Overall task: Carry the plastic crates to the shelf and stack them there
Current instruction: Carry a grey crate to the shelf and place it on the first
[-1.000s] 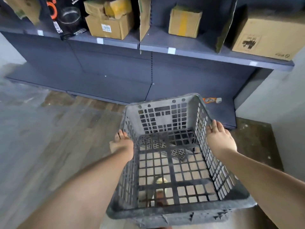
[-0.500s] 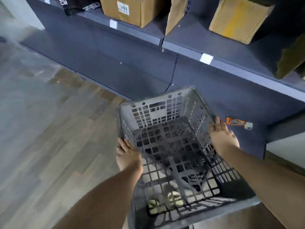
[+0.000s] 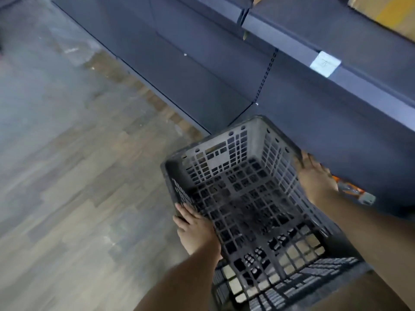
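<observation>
A dark grey plastic crate (image 3: 244, 182) with gridded walls and floor is held in the air, empty, at the lower right of the head view. My left hand (image 3: 197, 232) grips its left rim and my right hand (image 3: 314, 178) grips its right rim. The crate's far corner reaches over the dark blue bottom shelf (image 3: 184, 72), which runs diagonally across the view. The crate's near wall is cut off by the frame's bottom edge.
An upper shelf (image 3: 292, 34) with a white label (image 3: 325, 63) juts out above the crate on the right; a cardboard box (image 3: 390, 14) sits on it. An orange and grey object (image 3: 354, 191) lies on the bottom shelf behind my right hand. Wood-pattern floor (image 3: 74, 187) spreads to the left.
I have come closer to the shelves and my view has dropped; the upper shelf boxes have slid out of frame. The crate has moved forward over the bottom shelf's edge, both hands still on it.
</observation>
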